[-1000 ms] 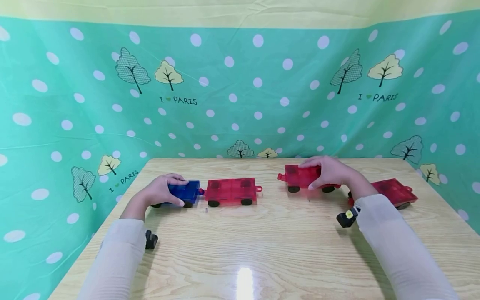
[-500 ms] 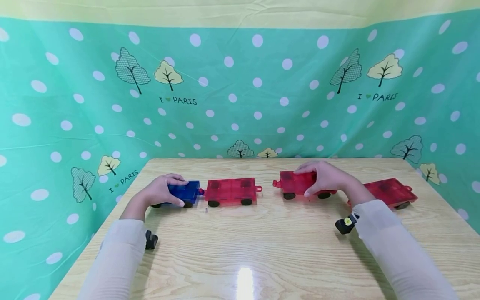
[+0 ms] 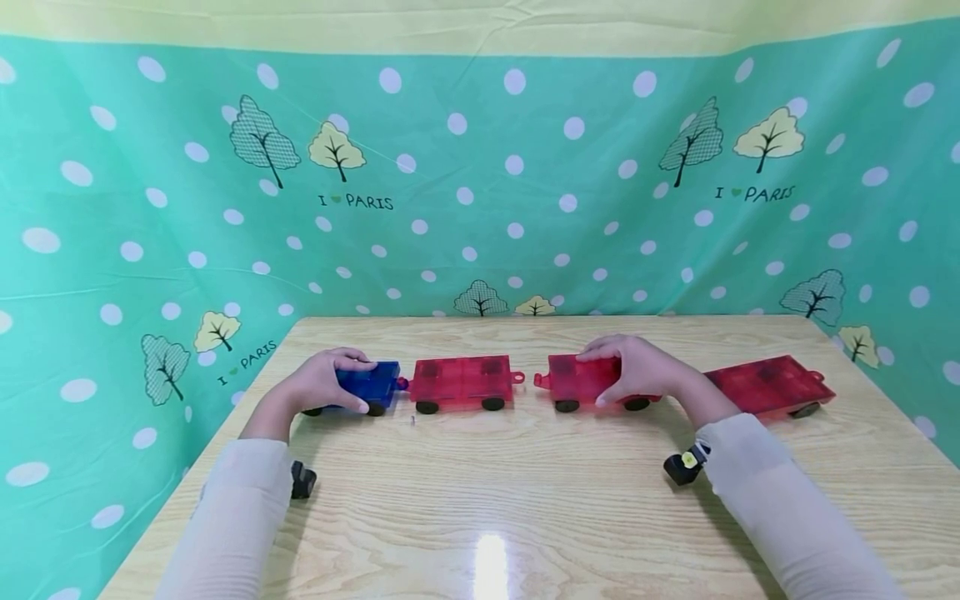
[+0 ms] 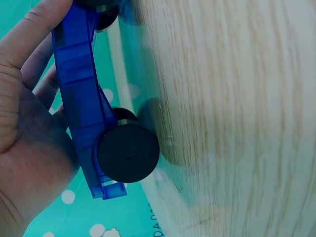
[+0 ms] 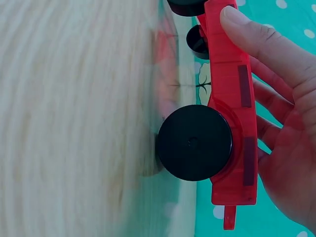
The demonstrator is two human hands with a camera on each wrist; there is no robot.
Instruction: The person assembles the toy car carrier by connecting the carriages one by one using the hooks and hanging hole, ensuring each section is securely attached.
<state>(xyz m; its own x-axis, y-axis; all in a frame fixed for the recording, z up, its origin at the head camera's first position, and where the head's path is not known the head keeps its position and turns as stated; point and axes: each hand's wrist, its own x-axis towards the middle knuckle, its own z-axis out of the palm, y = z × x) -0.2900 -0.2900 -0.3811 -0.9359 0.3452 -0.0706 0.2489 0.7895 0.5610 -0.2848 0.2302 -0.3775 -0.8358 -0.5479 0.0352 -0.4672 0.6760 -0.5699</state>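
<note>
Nearest: left sleeve (image 3: 228, 517) and right sleeve (image 3: 795, 500), each with a black wrist camera at the cuff, over a wood-grain table (image 3: 420, 500).

Farther out, left hand (image 3: 322, 379): thumb and fingers grip the blue car (image 3: 378, 382), far left. Its coupling to the middle red car (image 3: 461, 383) looks joined; nothing holds the middle one directly.

Right hand (image 3: 637, 371): thumb and fingers grip the held red car (image 3: 566, 381), right of centre. Thumb on the near side, per the right wrist view.

Key relation: held car's hook (image 3: 542, 381) is just right of the middle car's ring (image 3: 519, 377). Small gap, not touching. Long axes both left-right, roughly in line. Right hand is nearer the gap.

Outer red car (image 3: 776, 387) sits right, angled, partly behind the right forearm; can't tell if it's hitched.

Back: green dotted cloth (image 3: 480, 225).
</note>
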